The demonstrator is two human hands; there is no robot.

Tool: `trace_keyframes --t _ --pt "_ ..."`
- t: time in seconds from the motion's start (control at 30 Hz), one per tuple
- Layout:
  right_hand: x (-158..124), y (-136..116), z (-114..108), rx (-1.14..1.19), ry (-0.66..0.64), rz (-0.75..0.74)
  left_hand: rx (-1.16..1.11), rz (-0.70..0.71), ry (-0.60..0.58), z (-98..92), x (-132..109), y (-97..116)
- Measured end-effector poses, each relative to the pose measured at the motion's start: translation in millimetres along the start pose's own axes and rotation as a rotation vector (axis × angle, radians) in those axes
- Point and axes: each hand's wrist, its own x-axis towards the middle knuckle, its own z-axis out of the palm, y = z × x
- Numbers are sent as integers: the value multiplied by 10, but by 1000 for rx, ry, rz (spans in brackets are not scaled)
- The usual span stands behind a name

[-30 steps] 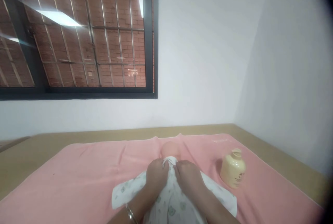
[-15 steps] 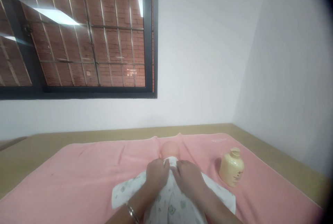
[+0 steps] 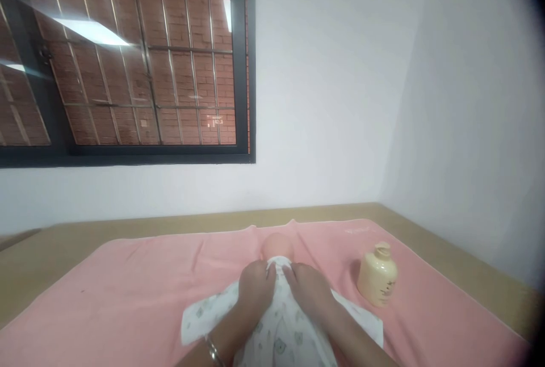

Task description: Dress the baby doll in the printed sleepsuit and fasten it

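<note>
A baby doll lies on a pink towel [image 3: 140,293], its bald head [image 3: 277,246] pointing away from me. It wears a white garment with small green prints [image 3: 276,333]. My left hand [image 3: 254,287] and my right hand [image 3: 310,290] rest side by side on the doll's chest, fingers curled and pinching the garment's neckline just below the head. A metal bangle [image 3: 212,349] circles my left wrist.
A cream-yellow lotion bottle [image 3: 377,275] stands on the towel to the right of the doll. The towel covers a wooden table [image 3: 51,247] set in a corner of white walls. A barred window [image 3: 128,54] with a brick wall behind is at upper left.
Both hands stay at the neckline with only slight finger shifts. The view has drifted a little, so the bottle appears slightly further left.
</note>
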Motion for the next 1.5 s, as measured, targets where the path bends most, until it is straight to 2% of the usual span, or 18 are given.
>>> trace_keyframes --t 0.13,0.27,0.33,0.5,0.8,1.5 --pt "56 82 -5 21 -71 35 14 44 35 -37 -17 47" --pt "-5 -7 16 -13 44 -45 -33 -84 -85 -76 3 25" --pt "-7 -22 26 1 54 -16 -32 -101 -126 -77 17 19" --pt "90 115 28 72 -96 95 -41 -81 -94 -31 24 37" --pt "105 151 76 63 -54 101 -70 -97 -84 -15 18 18" --pt "105 163 68 64 -45 99 -89 -130 -106 -65 2 56"
